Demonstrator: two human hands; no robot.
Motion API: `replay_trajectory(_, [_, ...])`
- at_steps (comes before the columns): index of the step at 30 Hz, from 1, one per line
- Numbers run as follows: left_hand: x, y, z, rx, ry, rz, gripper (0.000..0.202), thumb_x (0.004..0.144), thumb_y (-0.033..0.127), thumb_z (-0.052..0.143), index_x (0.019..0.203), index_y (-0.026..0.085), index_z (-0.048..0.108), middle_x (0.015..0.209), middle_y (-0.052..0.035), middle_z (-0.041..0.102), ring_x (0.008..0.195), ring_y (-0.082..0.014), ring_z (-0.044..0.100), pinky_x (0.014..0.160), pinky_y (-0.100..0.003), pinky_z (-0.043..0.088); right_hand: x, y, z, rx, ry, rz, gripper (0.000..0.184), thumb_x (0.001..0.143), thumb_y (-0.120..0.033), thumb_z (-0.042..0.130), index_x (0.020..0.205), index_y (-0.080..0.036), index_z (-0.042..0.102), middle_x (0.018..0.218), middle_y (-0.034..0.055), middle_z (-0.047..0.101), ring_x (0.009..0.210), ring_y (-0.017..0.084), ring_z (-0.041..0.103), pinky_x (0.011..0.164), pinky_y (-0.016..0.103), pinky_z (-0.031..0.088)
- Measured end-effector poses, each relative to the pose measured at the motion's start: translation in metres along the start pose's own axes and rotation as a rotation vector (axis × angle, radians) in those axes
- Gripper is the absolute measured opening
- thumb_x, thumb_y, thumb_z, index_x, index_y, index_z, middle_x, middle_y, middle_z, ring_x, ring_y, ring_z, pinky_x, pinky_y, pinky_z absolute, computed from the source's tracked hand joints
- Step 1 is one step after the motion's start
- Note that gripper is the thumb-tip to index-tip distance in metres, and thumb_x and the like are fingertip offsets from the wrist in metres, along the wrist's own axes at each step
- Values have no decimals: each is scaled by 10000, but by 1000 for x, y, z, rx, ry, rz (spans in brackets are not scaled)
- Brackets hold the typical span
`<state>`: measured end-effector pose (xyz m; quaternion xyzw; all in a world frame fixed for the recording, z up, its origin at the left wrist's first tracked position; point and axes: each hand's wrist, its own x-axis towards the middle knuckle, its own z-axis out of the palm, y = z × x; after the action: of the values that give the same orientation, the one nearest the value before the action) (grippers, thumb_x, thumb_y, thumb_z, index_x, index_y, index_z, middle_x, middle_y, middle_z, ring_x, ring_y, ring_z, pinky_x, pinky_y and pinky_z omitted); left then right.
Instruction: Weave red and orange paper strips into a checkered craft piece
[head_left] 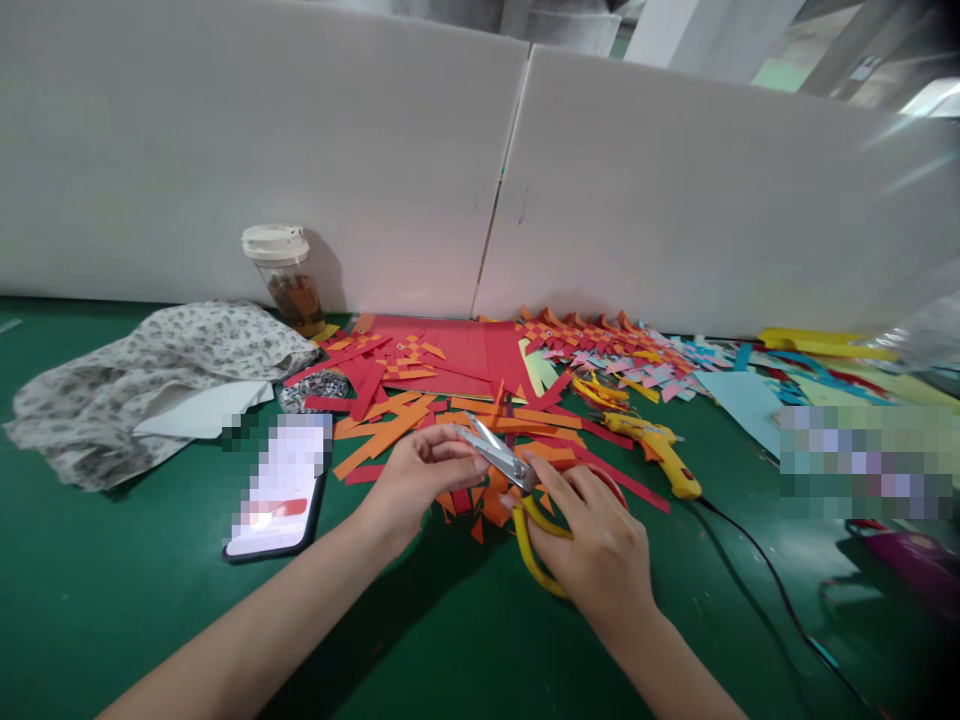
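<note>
- The right hand (592,545) has its grip closed on the yellow handles of the scissors (517,480), with fingers through the loops. The steel blades slant away from it towards the far left.
- The left hand (420,475) is curled with its fingertips drawn together against the blades near their tip. Whether its grip pinches a strip of paper there cannot be told.
- Both hands and the scissors are over the middle of the green counter (112,580), a little in from its near edge.
- Right under and behind the blades lies a loose heap of orange strips (397,425) mixed with red ones, some touching the left hand's knuckles.
- Behind the heap, towards the far edge, a red sheet (457,350) lies flat with more cut pieces on it.
- Just right of the hands is a yellow glue gun (656,450). Its black cord (765,570) trails off towards the near right corner.
- Left of the left forearm a phone (281,490) lies face up, its screen blurred.
- Further left sits a crumpled patterned cloth (150,380). Behind it, a lidded clear cup (289,275) stands upright at the far edge.
- Woven paper squares (615,345) in orange, pink and blue spread along the far edge to the right, with a pale blue paper (742,395) beside them.
- White boards (300,150) stand along the far edge.
</note>
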<state>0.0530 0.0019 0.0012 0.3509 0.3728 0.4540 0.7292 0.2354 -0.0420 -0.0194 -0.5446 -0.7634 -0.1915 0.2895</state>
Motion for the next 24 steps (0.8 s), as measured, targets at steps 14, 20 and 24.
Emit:
replay_trajectory(14, [1, 1, 0, 4, -2, -11, 190, 613, 80, 737, 754, 131, 621, 682, 10, 665, 646, -92, 624, 697, -230, 518, 0, 2, 1, 5, -1, -29, 367, 768, -288, 578, 1116, -173, 602, 709, 23, 551, 659, 134, 523, 574, 223, 365])
replay_trajectory(20, [2, 1, -1, 16, 5, -5, 191, 609, 95, 745, 749, 134, 622, 680, 6, 664, 633, -92, 623, 668, -216, 514, -2, 2, 1, 10, -16, -11, 402, 778, -338, 577, 1151, -189, 583, 716, 19, 548, 656, 129, 524, 568, 222, 362])
replay_trajectory(24, [2, -1, -2, 3, -5, -1, 187, 611, 100, 747, 751, 129, 627, 693, -2, 664, 656, -101, 631, 683, -220, 515, -2, 0, 1, -6, -24, 9, 423, 766, -332, 583, 1164, -190, 576, 714, 18, 539, 650, 128, 512, 547, 219, 347])
